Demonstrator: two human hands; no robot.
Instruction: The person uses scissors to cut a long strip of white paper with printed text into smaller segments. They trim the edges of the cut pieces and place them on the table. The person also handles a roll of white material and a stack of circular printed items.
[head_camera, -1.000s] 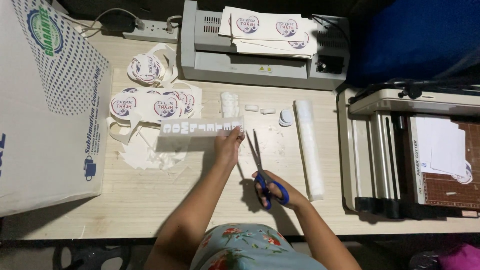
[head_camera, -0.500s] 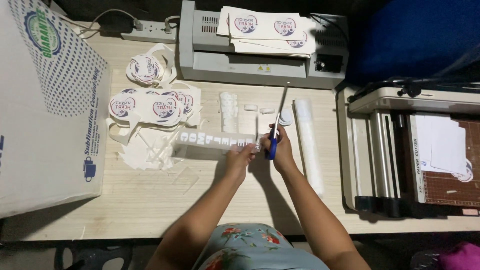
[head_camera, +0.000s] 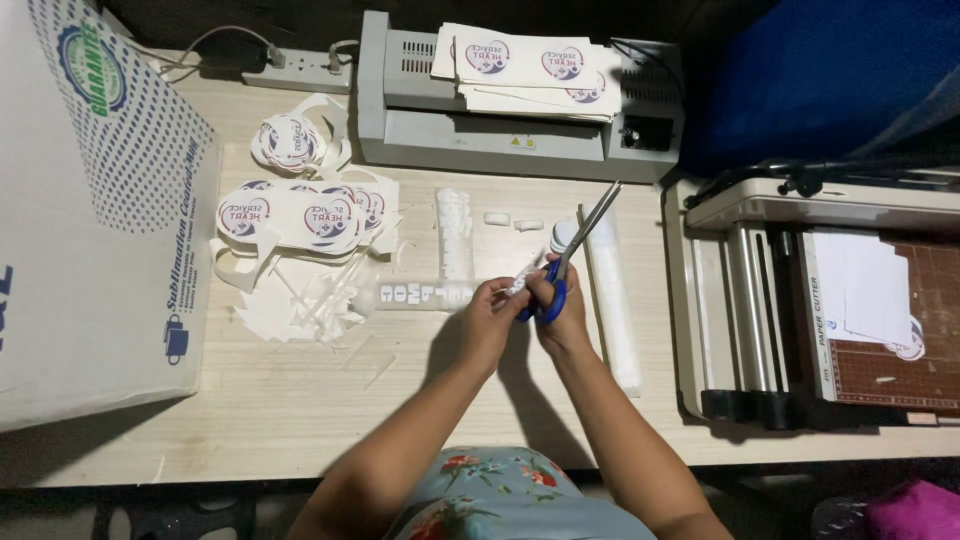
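Right hand (head_camera: 562, 312) grips blue-handled steel scissors (head_camera: 570, 262), blades angled up; left hand (head_camera: 490, 318) pinches the end of a clear strip of white cut-out letters (head_camera: 425, 293), steadying it above the pale wooden table (head_camera: 300, 390)

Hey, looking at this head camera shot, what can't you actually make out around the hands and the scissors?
Head view only:
- Right hand's grip: blue scissor handles mostly covered by fingers.
- The cut point: hidden between left hand and right hand.
- Clear lettered strip: its right end is covered by the left hand.
- Large white printed carton: cut off by the left edge.
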